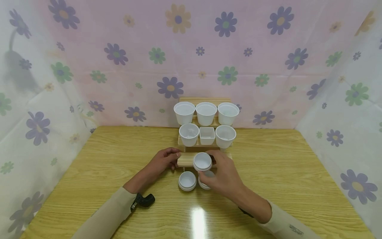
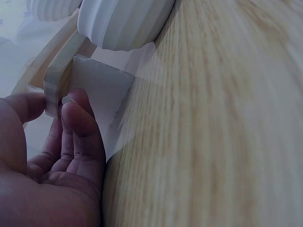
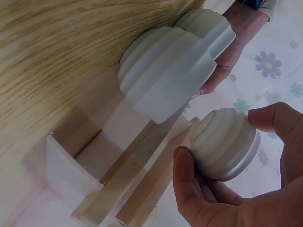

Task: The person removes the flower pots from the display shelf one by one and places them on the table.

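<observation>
Stocking seems part-done: left hand (image 1: pixel 162 161) pinching the tiered pale-wood stand (image 1: pixel 185 160), its rear rows (image 1: pixel 206 114) filled, right hand (image 1: pixel 225 174) holding a round white pot (image 1: pixel 202 162), two others (image 1: pixel 187 181) left before it.

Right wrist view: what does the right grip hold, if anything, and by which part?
A small white ribbed pot, held at opposite outer sides of its wall.

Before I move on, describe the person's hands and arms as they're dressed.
The left hand and right hand are ungloved. The left sleeve and right sleeve are long and pale beige. A black, rounded fitting sits by the left cuff; a dark sliver shows under the right wrist. The right sleeve bears a small dark marking, too small to read.
</observation>
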The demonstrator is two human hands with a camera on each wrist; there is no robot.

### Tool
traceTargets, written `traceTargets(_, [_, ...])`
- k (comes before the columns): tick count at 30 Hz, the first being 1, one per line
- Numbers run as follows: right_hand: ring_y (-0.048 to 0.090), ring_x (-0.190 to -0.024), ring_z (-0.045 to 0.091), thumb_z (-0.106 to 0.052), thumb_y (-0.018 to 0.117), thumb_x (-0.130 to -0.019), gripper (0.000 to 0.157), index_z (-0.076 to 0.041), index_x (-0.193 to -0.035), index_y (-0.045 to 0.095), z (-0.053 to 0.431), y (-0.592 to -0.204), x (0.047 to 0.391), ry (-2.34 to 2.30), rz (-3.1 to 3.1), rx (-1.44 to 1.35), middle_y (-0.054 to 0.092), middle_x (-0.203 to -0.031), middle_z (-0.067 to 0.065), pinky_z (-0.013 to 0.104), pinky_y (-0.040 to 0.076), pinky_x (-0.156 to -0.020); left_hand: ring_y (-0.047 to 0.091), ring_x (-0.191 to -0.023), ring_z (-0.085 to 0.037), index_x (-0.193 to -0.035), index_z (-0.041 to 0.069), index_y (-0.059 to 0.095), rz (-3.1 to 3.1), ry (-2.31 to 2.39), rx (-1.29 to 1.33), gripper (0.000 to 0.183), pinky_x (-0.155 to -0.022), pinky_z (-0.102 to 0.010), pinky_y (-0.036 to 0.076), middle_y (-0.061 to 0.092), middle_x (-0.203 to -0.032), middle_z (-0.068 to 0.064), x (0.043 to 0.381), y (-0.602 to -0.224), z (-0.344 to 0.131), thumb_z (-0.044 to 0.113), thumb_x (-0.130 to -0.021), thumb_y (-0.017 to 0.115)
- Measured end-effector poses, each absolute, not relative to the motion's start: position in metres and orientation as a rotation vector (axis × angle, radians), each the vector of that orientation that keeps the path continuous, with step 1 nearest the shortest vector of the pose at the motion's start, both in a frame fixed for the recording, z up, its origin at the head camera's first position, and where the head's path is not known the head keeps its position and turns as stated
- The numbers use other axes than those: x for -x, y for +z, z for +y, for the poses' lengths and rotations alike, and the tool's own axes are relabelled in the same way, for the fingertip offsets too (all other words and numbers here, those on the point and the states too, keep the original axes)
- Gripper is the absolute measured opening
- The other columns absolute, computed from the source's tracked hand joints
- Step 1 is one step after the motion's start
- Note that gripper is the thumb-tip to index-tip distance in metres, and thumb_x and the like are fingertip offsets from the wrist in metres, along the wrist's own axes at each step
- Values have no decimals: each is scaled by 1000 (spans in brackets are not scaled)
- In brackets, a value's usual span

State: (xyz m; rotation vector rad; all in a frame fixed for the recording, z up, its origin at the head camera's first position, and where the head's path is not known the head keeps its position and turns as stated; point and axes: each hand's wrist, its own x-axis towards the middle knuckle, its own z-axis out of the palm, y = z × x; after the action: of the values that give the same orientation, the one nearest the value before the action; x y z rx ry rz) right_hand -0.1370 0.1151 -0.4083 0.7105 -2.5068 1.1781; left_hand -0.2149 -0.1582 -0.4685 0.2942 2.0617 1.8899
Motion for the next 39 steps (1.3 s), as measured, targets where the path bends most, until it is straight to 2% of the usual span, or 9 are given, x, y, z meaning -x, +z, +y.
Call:
traceTargets(11, [67, -99, 15, -11, 94, -75, 60, -4, -126, 64, 133, -413, 134, 1122, -2520, -681, 68, -114, 3, 37, 62, -84, 63, -79, -18, -138, -6, 58, 2055, 1896, -299, 41, -68, -27, 55, 63, -89, -6, 215, -470, -158, 25, -110, 60])
traceTargets(20, [67, -101, 15, -11, 94, -75, 63, -4, -129, 63, 148, -417, 129, 1101, -2523, -665, 68, -115, 2, 41, 62, -85, 63, -79, -17, -139, -6, 58, 2065, 1891, -291, 42, -68, -27, 55, 63, -88, -6, 216, -471, -158, 24, -110, 61])
traceTargets(23, [67, -100, 15, -12, 95, -74, 64, -4, -129, 63, 151, -419, 128, 1081, -2508, -674, 69, -115, 3, 38, 62, -84, 63, -79, -17, -139, -6, 58, 2067, 1891, -291, 41, -68, -27, 55, 63, -89, -6, 216, -471, -158, 24, -110, 61])
traceTargets(27, [67, -99, 14, -11, 95, -74, 62, -4, -127, 64, 155, -421, 127, 1066, -2492, -680, 69, -114, 3, 35, 62, -83, 63, -79, -18, -139, -6, 58, 2067, 1891, -301, 41, -69, -27, 55, 63, -89, -6, 216, -471, -158, 24, -110, 60])
traceTargets(39, [68, -97, 14, -10, 93, -76, 55, -7, -124, 66, 169, -426, 121, 1052, -2549, -621, 70, -112, -1, 39, 62, -83, 62, -78, -18, -138, -7, 58, 2061, 1893, -299, 41, -68, -28, 55, 63, -89, -7, 215, -470, -158, 24, -110, 61])
